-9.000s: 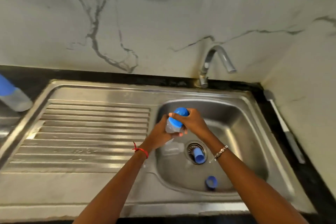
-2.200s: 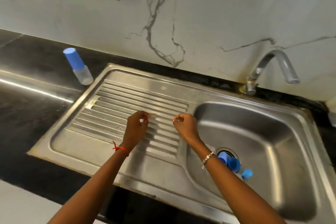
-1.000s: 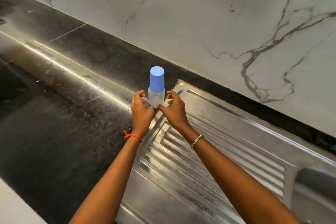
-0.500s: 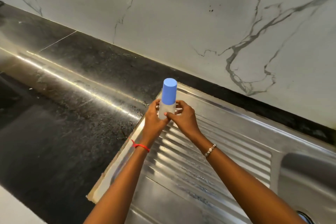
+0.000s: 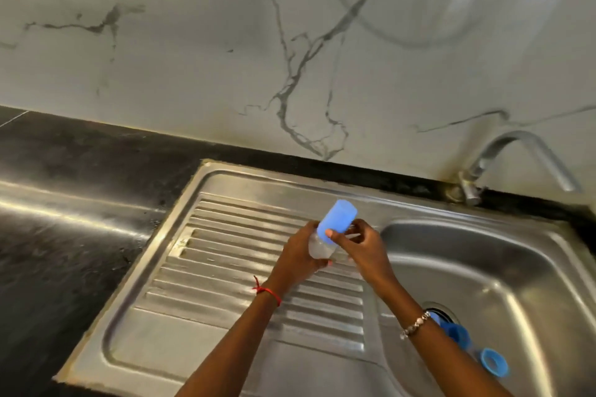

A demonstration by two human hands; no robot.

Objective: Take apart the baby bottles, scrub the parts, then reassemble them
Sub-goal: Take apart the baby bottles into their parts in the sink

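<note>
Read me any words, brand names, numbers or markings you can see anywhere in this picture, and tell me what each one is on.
No text can be read.
Baby bottle, held in the left hand and right hand: no print visible on its clear body or blue cap.
Blue parts in the sink: plain.
Tap and marble wall: no label or sign, only grey veins.
</note>
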